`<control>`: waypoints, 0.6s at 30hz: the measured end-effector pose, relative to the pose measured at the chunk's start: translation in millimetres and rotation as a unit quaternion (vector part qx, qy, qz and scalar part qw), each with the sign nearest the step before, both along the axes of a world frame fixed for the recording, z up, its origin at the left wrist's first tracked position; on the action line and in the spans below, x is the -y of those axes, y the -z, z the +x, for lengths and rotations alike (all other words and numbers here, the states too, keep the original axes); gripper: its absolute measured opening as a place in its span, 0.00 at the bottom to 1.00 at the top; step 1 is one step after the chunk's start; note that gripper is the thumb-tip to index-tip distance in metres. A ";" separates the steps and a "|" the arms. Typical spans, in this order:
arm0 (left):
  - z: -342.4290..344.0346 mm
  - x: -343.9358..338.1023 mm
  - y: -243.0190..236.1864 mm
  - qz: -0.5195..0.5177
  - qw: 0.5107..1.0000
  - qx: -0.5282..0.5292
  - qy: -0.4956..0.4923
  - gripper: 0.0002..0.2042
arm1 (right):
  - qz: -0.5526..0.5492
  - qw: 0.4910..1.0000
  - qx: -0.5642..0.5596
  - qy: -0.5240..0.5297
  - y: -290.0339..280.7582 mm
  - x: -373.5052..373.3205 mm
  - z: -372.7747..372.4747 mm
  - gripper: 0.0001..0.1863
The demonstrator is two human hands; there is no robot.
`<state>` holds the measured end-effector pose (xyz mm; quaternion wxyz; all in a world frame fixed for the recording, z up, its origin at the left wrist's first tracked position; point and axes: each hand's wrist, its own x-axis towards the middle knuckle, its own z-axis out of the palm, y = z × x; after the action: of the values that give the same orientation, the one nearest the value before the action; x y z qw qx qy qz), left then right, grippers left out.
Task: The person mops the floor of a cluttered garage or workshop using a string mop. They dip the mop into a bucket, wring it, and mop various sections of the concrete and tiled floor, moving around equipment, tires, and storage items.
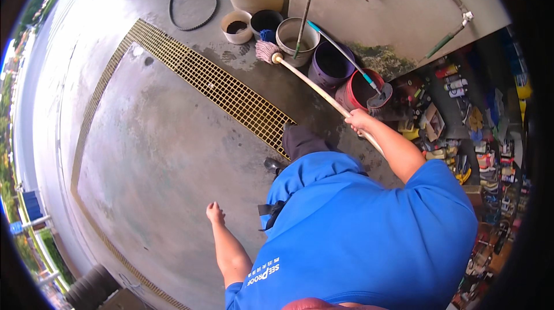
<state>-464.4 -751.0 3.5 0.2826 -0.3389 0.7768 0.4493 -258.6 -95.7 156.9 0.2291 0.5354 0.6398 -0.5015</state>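
Head view: right hand [360, 121] grip clenched around mop handle [314, 85]; left hand [214, 213] loosely curled, empty.

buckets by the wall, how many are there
5: a beige bucket, a black bucket, a grey bucket, a purple bucket and a red bucket, in a row along the wall. More may be hidden.

Short-sleeved bright blue shirt [369, 223] with small white printed lettering low on its left side. Dark trousers [303, 140] and a black shoe [272, 166] below; a black strap [271, 213] at the waist. Both forearms bare.
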 end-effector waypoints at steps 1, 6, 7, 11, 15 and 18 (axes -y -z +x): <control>-35.9 -21.1 -6.0 0.020 1.000 -0.019 0.010 0.17 | 0.016 1.000 0.017 -0.008 12.6 6.1 2.8 0.13; -150.8 -151.1 -28.1 0.102 0.985 -0.062 0.124 0.22 | 0.105 0.978 0.137 -0.117 68.0 31.7 -5.6 0.17; -163.6 -172.2 -28.6 0.113 0.981 -0.059 0.145 0.22 | 0.090 0.980 0.143 -0.108 70.8 35.8 -18.0 0.16; -184.4 -247.9 -23.7 0.147 0.961 -0.016 0.233 0.24 | 0.021 0.983 0.166 -0.081 106.1 16.2 -39.8 0.15; -184.9 -270.0 -22.7 0.114 0.947 0.083 0.288 0.22 | -0.080 0.982 0.171 -0.002 99.5 -17.8 -56.3 0.13; -225.6 -219.9 48.6 0.207 0.917 0.112 0.321 0.19 | -0.102 0.982 0.157 0.010 90.6 -53.2 -58.5 0.12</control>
<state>-690.0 -531.1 -45.2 0.5607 -0.0536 0.6969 0.4440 -317.1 -42.5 66.3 0.3754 0.5878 0.5361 -0.4757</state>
